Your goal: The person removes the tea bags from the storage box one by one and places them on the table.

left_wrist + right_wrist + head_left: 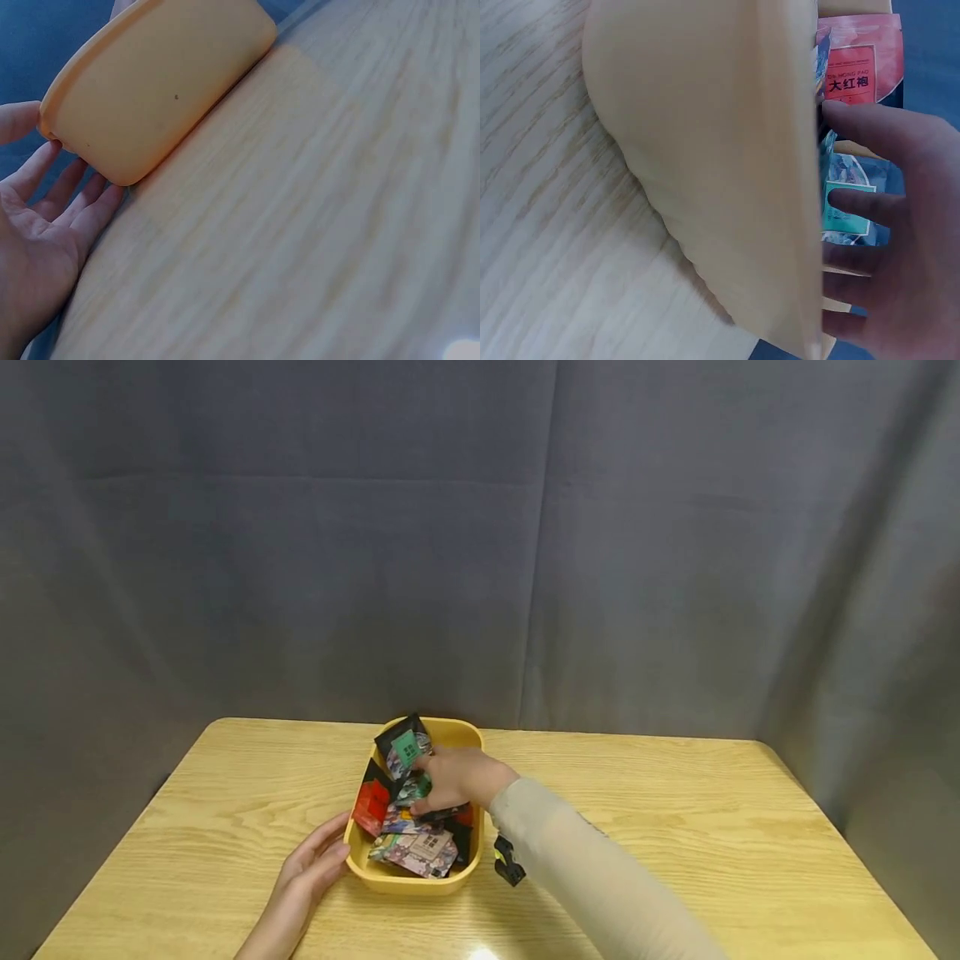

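Observation:
A yellow plastic bin point(412, 886) holds several tea packets: one black with a green label point(407, 747), a red one point(372, 808) and a pink floral one point(427, 852) among them. The red packet's label reads "大红袍" in the right wrist view. Against the bin's outer left side rests my left hand point(309, 870), its thumb at the rim and its fingers extended along the wall below. My right hand point(459, 778) reaches over the right rim into the bin, thumb and fingers spread apart among the packets. From the right wrist, the bin wall hides some fingertips.
The bin stands on a light wood-grain table point(660, 810). A grey curtain point(480, 543) hangs behind the table's far edge. Beside the right sleeve point(592, 868) is a small black object point(510, 862) with a yellow-green part, close to the bin's right wall.

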A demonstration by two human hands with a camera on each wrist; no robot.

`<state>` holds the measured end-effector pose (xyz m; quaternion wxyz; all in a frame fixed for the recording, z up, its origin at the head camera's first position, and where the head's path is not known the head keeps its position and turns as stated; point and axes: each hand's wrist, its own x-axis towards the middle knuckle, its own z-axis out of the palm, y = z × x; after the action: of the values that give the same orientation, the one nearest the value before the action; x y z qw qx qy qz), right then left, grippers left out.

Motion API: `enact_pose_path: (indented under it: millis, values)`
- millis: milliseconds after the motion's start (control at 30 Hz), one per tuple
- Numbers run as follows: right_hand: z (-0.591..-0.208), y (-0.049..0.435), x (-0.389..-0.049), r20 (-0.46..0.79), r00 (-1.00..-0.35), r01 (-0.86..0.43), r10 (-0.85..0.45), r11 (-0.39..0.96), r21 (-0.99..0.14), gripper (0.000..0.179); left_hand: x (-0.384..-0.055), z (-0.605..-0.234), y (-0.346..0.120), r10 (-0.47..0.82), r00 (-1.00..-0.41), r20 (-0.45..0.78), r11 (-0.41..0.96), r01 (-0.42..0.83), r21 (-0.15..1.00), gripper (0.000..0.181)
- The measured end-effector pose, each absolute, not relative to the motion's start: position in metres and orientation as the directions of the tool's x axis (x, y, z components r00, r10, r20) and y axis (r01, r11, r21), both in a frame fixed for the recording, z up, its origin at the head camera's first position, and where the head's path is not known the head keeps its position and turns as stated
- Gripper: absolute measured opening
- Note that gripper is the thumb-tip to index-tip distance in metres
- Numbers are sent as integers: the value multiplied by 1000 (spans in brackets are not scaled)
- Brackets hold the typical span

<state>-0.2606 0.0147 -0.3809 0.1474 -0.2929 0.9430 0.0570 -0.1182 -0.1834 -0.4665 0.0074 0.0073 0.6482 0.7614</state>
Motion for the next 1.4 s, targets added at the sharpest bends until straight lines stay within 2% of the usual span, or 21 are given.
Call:
enact_pose_path:
  millis: [400, 667, 1000, 1400]
  values:
    - [-361, 33, -265, -229, -751, -642, -619, 766, 35, 73, -123, -464, -185, 34, -999, 6, -145, 1, 989, 53]
    - [-344, 61, -275, -115, -706, -693, -698, 716, -87, 76, -123, -464, -186, 24, -1000, 12, -109, 9, 994, 52]
    - [-327, 101, -284, -59, -743, -659, -667, 744, -107, 77, -121, -464, -185, 25, -1000, -2, -128, -5, 992, 54]
    - [-332, 130, -292, -26, -753, -652, -657, 752, -101, 75, -115, -461, -183, 6, -1000, 6, -133, 5, 991, 53]
